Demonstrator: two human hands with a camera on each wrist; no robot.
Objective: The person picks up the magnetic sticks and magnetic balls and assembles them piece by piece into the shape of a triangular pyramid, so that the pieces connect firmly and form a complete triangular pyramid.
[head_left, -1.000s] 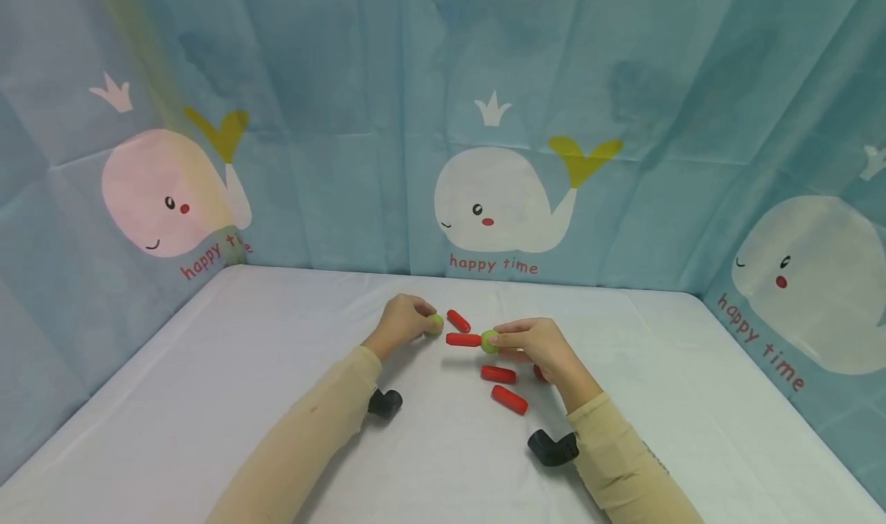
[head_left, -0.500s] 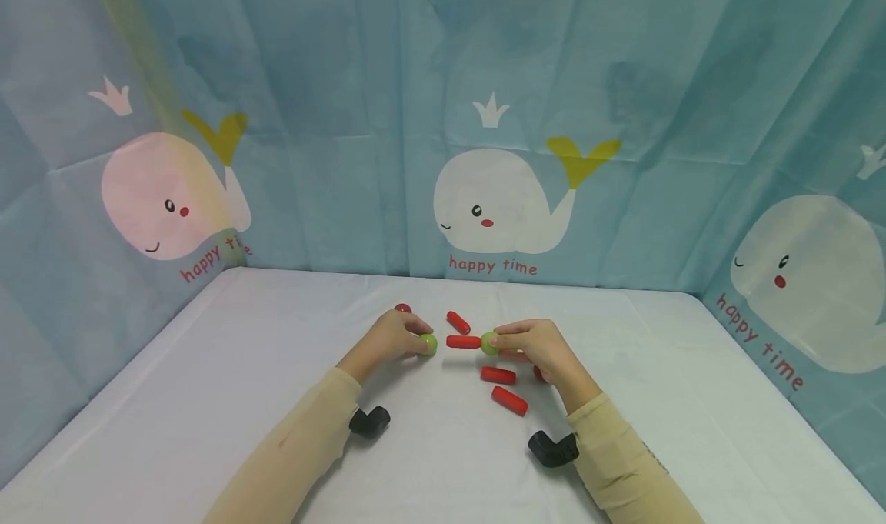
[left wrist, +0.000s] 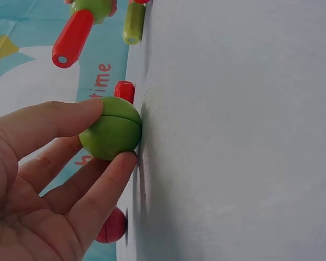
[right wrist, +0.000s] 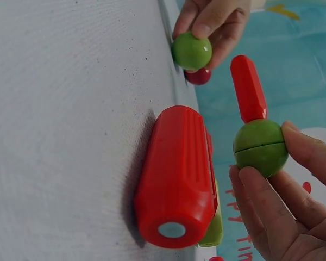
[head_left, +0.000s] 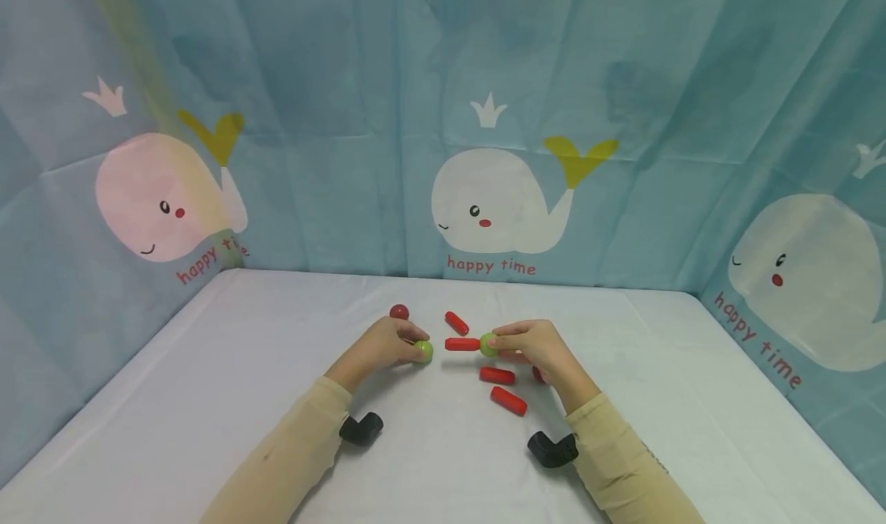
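Observation:
My left hand point(head_left: 383, 343) pinches a green ball point(left wrist: 111, 129) between thumb and fingers, low over the white table. To its right, my right hand point(head_left: 543, 345) holds another green ball point(right wrist: 260, 148) by its side, raised off the table. From that ball a red magnetic rod point(head_left: 462, 345) sticks out to the left, toward the left hand's ball, a gap apart. Just behind the left hand lies a dark red ball point(head_left: 399, 312). Loose red rods lie near the right hand: one behind the joined rod point(head_left: 457, 323), two in front point(head_left: 497, 375), with round silver ends.
A yellow-green rod point(left wrist: 133, 23) lies beside the right hand, mostly hidden in the head view. Another red piece point(head_left: 537, 374) shows partly under the right wrist. Black wrist mounts point(head_left: 553, 449) stick out from both sleeves. A blue whale-print curtain point(head_left: 332, 201) stands behind the white table point(head_left: 228, 370).
My left hand has moved nearer the body and slightly left with its green ball, uncovering the dark red ball behind it. My right hand holds its ball and rod almost still.

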